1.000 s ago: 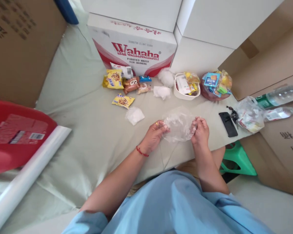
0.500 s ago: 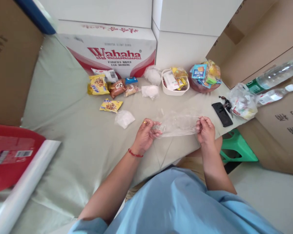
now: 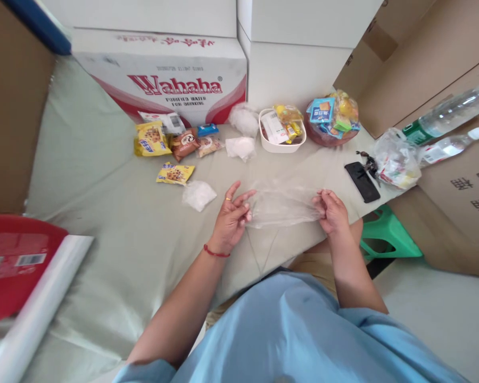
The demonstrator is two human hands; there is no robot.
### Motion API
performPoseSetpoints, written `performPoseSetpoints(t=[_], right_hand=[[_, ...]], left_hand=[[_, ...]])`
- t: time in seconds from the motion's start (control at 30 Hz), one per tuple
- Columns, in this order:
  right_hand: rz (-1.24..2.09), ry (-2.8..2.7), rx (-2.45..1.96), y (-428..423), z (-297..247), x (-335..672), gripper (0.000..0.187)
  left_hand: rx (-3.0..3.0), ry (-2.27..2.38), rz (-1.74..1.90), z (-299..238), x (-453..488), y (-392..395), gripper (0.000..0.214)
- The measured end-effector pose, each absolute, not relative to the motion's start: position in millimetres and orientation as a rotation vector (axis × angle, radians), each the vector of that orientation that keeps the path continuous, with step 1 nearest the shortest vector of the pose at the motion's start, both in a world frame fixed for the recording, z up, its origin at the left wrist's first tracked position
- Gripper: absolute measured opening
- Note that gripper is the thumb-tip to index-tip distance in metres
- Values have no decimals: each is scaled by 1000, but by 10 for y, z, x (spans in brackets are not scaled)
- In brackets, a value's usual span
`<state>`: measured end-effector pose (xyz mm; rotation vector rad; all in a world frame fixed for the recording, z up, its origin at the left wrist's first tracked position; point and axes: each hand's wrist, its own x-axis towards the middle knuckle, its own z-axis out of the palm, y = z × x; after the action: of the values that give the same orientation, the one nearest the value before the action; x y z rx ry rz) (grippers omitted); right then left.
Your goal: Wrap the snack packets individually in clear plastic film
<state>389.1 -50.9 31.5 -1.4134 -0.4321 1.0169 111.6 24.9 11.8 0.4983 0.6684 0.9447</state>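
Observation:
A clear plastic bag point(image 3: 282, 205) is stretched flat between both my hands above the pale green table cover point(image 3: 115, 213). My left hand point(image 3: 232, 218) pinches the bag's left edge, with two fingers lifted and spread. My right hand point(image 3: 330, 210) pinches the right edge with its fingers curled. A crumpled white bag point(image 3: 198, 194) lies just left of my left hand. Yellow snack packs point(image 3: 174, 173) and a brown one point(image 3: 183, 143) lie further back.
A Wahaha box point(image 3: 171, 74) and white boxes stand at the back. A white bowl point(image 3: 280, 143) and a red bowl point(image 3: 330, 125) hold snacks. At the right are a black phone point(image 3: 362, 182), a stuffed plastic bag point(image 3: 397, 158), water bottles point(image 3: 449, 114) and a green stool point(image 3: 387, 242). A film roll point(image 3: 32, 314) lies left.
The bag was bunched between my hands, then pulled out wide and flat. My left hand's fingers have lifted and spread. The camera view has shifted right.

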Motion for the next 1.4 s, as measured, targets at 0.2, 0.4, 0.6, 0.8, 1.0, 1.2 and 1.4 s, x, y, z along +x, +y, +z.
performPoseSetpoints(t=[0.2,0.4,0.6,0.8,1.0,1.2,1.4], right_hand=[[1426,-652,-1396,-649,430,3936,70],[1207,-768,-1548,-686,415,4063,45],[919,-744,-1225,-638,674,4142,50],[625,-808,-1147,-466,1316,4108,23],[440,-1615,-1642,-200,1467,3512,34],[586,-2479,-1986,-2,991,2676,51],[580,-2609,-1979,-233,662,2524,56]], left_hand=[[457,663,1003,119,1147,277,85],[450,682,1015,144,1101,328,89],[505,710,961,167,1078,320,94],[549,694,917,194,1073,309,81],[596,642,951,198,1065,299,53],[852,843,1262,137,1115,258,86],[1054,1301,1201,40,1091,299,52]])
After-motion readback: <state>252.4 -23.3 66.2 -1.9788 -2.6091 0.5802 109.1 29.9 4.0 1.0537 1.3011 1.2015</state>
